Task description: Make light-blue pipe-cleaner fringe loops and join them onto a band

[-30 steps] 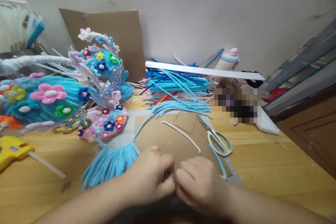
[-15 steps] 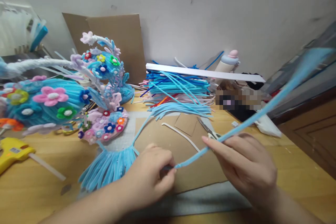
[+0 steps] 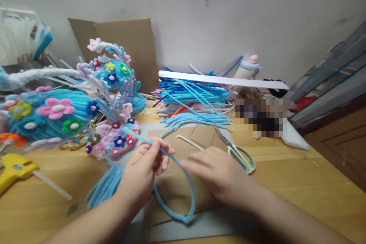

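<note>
My left hand (image 3: 145, 164) pinches a light blue fuzzy stem (image 3: 192, 187) that bends in a wide loop above the cardboard sheet (image 3: 206, 194). One end of the stem points left over a round base covered in small flowers. My right hand (image 3: 214, 171), slightly blurred, is beside the loop's right side; its fingers are stretched out, and no stem shows between them. A bundle of light blue stems (image 3: 104, 187) lies left of my left hand, partly hidden by the wrist.
Green-handled scissors (image 3: 243, 158) lie right of the cardboard. Behind is a pile of coloured stems (image 3: 197, 93) under a white strip. Flower-covered blue ornaments (image 3: 58, 108) and a yellow glue gun (image 3: 15, 169) are at left. A bottle (image 3: 247, 69) stands by the wall.
The stem, stretched up to the right before, is now curled into a loop. My left hand has risen and turned; my right hand has moved left and released the stem. The scissors' handles now show.
</note>
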`<state>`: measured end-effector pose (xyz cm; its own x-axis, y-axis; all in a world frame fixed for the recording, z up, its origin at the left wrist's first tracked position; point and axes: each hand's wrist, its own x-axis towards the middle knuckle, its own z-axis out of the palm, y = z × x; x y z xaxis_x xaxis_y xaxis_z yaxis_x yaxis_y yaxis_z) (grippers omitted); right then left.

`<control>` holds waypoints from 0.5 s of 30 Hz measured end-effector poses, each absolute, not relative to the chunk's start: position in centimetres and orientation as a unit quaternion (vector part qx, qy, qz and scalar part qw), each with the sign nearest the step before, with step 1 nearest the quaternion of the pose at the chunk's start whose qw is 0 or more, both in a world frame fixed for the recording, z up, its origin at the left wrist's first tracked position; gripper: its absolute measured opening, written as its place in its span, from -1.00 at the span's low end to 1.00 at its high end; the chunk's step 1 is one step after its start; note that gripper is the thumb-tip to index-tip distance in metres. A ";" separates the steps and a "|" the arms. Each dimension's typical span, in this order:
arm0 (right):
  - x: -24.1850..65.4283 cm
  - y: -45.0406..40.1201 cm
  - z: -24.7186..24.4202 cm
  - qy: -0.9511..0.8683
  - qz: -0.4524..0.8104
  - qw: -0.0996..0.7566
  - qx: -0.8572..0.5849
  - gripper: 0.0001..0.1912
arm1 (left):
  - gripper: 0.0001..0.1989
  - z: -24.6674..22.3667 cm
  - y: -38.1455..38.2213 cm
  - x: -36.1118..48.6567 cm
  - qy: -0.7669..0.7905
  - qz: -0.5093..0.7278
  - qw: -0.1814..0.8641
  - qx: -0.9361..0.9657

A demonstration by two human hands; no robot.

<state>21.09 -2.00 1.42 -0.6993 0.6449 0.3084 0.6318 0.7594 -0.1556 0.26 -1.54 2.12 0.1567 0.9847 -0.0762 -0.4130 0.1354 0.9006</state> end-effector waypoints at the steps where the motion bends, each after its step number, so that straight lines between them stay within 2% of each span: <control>1: 21.9 -1.6 0.8 -0.893 0.018 0.167 -0.418 -0.49 | -0.84 2.2 -1.4 0.2 0.363 0.542 0.659 0.373; 4: 25.3 -0.5 -1.4 -0.770 -0.027 0.100 -0.629 -0.67 | -0.89 2.2 -1.4 0.2 0.359 0.562 0.648 0.369; 7: 29.0 -0.1 -3.3 -0.743 -0.021 0.040 -0.667 -0.76 | -0.88 2.1 -1.8 0.6 0.371 0.534 0.643 0.405; 11: 32.2 -0.4 -4.1 -0.754 0.078 0.093 -0.646 -0.69 | -0.87 1.9 -2.2 1.0 0.383 0.509 0.618 0.461; 15: 34.0 -0.7 -4.0 -0.735 0.142 0.106 -0.654 -0.73 | -0.91 1.9 -1.8 0.9 0.426 0.552 0.564 0.442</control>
